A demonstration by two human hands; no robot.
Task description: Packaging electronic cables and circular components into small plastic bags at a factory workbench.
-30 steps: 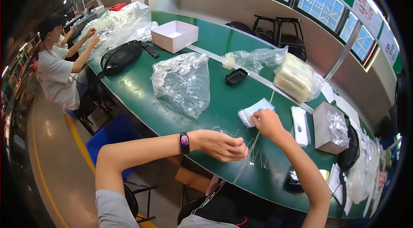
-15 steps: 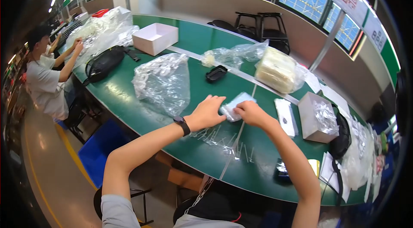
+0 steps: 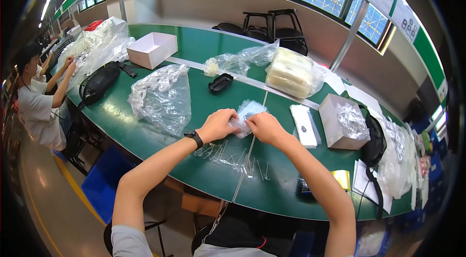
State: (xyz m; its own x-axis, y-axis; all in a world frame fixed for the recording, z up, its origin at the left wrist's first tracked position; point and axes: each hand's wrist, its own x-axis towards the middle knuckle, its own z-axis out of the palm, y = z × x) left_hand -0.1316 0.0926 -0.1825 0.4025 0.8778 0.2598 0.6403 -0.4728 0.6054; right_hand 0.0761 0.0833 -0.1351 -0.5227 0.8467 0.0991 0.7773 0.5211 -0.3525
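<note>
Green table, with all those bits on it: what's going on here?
Someone has two bare hands on small clear plastic bags: the left hand at their near-left side, the right hand at their right. The exact grip is hard to see. Thin rods lie scattered nearer the edge of the green table; a big clear bag lies to the left.

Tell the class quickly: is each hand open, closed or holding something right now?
Left hand: fingers curled against the clear plastic bags; grip cannot be told.
Right hand: closed, fingers pinching those bags' right side.
</note>
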